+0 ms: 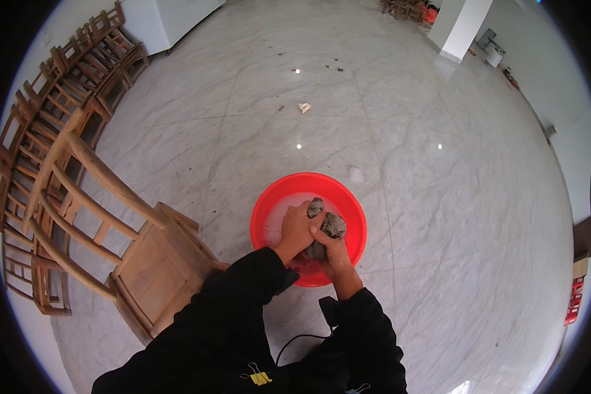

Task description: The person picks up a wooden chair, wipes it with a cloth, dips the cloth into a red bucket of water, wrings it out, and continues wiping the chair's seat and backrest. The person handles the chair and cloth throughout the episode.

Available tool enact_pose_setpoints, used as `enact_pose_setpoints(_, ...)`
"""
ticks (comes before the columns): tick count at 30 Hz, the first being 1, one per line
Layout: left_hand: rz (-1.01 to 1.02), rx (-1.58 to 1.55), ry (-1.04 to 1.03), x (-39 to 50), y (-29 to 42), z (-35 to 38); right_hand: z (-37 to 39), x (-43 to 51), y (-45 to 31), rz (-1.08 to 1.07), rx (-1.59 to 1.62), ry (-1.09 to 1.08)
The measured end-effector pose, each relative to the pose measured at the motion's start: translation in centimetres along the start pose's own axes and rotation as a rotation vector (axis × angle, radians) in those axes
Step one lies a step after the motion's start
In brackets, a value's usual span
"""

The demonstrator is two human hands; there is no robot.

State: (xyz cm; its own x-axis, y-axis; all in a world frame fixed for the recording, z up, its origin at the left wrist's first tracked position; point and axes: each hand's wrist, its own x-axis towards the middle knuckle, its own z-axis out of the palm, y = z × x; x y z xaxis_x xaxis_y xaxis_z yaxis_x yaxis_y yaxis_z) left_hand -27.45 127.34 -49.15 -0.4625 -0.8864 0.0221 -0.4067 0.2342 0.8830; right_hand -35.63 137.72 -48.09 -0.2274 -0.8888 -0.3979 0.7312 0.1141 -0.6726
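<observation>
A wet grey-brown cloth (334, 225) is bunched up between my two hands above a round red plastic basin (358, 224). My left hand (294, 229) is closed around one part of it, and a small tuft sticks out past the fingers. From the other side my right hand (336, 251) grips the thicker bundle, its thumb pressed along the cloth. Some of the cloth hangs below the hands. Whitish, foamy water (278, 209) shows inside the basin; its near part is partly hidden by my hands and wrists.
Close on my left stands a wooden chair (152, 271), with a row of wooden chairs (54, 113) along the wall behind it. Small scraps and a crumpled light piece (304, 107) lie on the marble-look floor (423, 207). A white pillar (458, 29) stands at the far right.
</observation>
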Motion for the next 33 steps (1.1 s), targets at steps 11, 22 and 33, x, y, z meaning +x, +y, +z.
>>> enact_pose_setpoints(11,-0.375,-1.363,-0.575,0.9,1.5,-2.2,-0.9,-0.1,-1.8,0.060,0.339,-0.100)
enact_pose_setpoints(22,-0.377,-1.069,-0.636,0.5,2.6,-3.4,0.0,-0.9,-3.0,0.250,-0.020,-0.167)
enact_pose_setpoints(33,-0.118,-0.620,-0.412,1.2,1.2,-1.7,-0.1,-0.4,-1.0,0.034,-0.478,-0.171)
